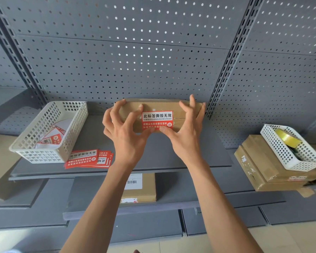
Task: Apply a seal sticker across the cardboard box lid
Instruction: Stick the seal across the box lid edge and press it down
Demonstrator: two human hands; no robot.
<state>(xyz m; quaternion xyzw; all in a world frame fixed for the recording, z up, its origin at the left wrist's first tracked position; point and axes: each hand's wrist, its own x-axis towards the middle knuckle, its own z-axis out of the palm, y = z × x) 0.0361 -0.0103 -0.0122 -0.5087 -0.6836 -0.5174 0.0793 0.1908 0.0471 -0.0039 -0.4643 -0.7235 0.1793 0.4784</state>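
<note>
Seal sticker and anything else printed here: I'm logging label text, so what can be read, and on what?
"此标签撕毁无效" and "CIBIAOQIANSIHUIWUXIAO": seal sticker on the cardboard box.
"请确认包装完整在签收": same sticker; the line below is partly hidden by the thumbs.
"此标签撕毁无效": loose stickers on the shelf.
Barcode label on the lower box: too small.

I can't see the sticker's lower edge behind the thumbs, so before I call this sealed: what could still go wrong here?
1. Both thumbs cover the lower edge of the red-and-white seal sticker, so creases or lifting there would go unseen.
2. The left hand and right hand press the brown cardboard box, which might slide on the grey metal shelf.
3. The loose red stickers lie near the shelf's front edge; a forearm might brush them off.
</note>
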